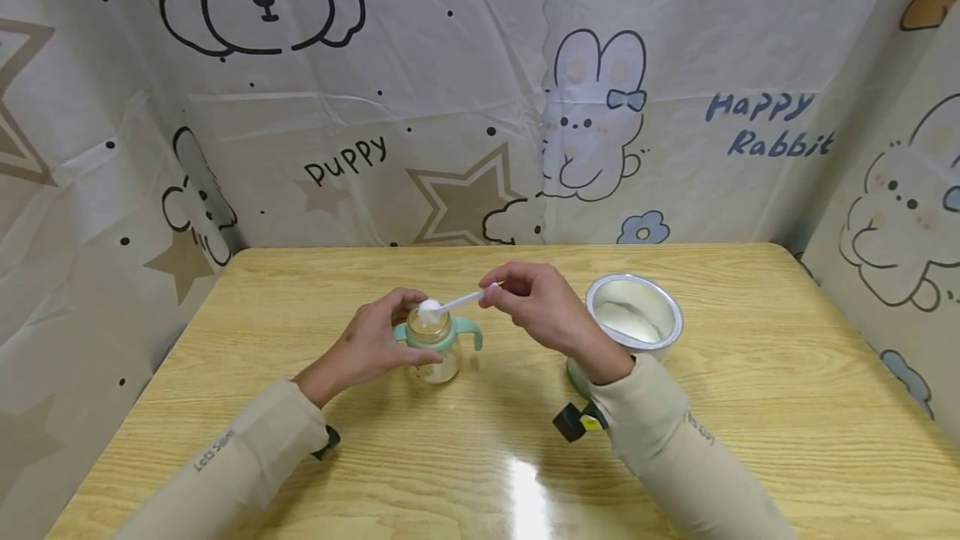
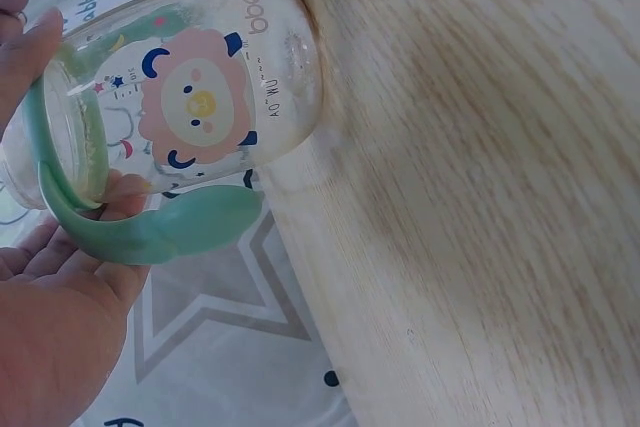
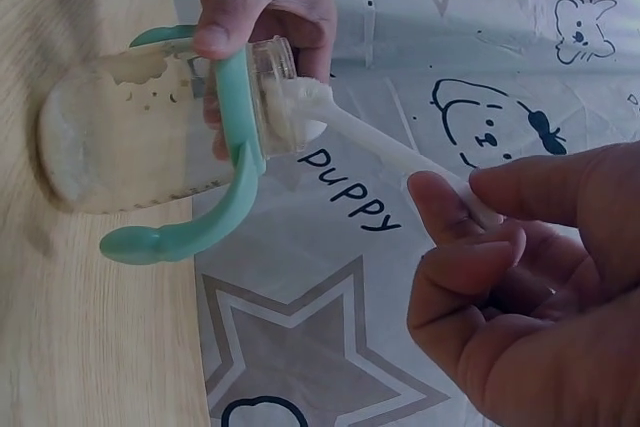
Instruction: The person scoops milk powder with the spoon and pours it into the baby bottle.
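A clear baby bottle [image 1: 442,367] with a mint-green two-handled ring stands uncapped on the table. My left hand [image 1: 372,335] grips it around the neck, thumb in front and fingers behind. Between thumb and fingertips, my right hand [image 1: 542,304] pinches the handle of a white scoop [image 3: 385,147]. The scoop's bowl is at the bottle's mouth, with white powder [image 1: 430,309] heaped there. In the right wrist view, whitish contents lie at the bottle's base. A pink animal print [image 2: 200,97] shows on its side in the left wrist view.
Just right of my right hand, an open can [image 1: 677,322] with a silver rim holds white powder; my right wrist partly hides it. The wooden table [image 1: 480,473] meets a printed cloth backdrop [image 1: 465,90] at the back and sides.
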Motion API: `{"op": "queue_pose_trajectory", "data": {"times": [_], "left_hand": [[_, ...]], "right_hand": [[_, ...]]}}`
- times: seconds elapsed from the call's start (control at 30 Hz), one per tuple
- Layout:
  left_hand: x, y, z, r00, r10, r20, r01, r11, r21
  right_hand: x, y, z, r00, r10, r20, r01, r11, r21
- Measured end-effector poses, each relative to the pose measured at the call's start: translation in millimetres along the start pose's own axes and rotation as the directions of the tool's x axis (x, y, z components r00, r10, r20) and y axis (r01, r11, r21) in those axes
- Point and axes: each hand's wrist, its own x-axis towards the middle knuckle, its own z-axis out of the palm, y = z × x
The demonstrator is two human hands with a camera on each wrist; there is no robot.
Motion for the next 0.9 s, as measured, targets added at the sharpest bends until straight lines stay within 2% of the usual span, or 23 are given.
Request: {"op": "queue_pose_trajectory", "data": {"times": [0.1,0.4,0.67,0.9], "left_hand": [[0.1,0.2,-0.2,1.0,0.002,0.0,-0.002,1.0,0.006],[0.1,0.4,-0.2,1.0,0.005,-0.002,-0.005,1.0,0.004],[1.6,2.1,-2.2,1.0,-0.003,0.013,0.003,0.999,0.034],[4.8,5.1,-7.2,0.998,0.021,0.058,-0.024,0.998,0.06]], "right_hand": [[-0.2,1.6,1.3,0.999,-0.036,0.015,0.036,0.999,-0.018],[-3.6,0.9,1.9,0.998,-0.067,0.018,0.068,0.995,-0.076],[-4.7,-0.1,2.2,0.998,-0.055,0.002,0.055,0.988,-0.143],[-4.6,-3.2,-0.7,0.998,-0.05,-0.035,0.045,0.992,-0.116]]}}
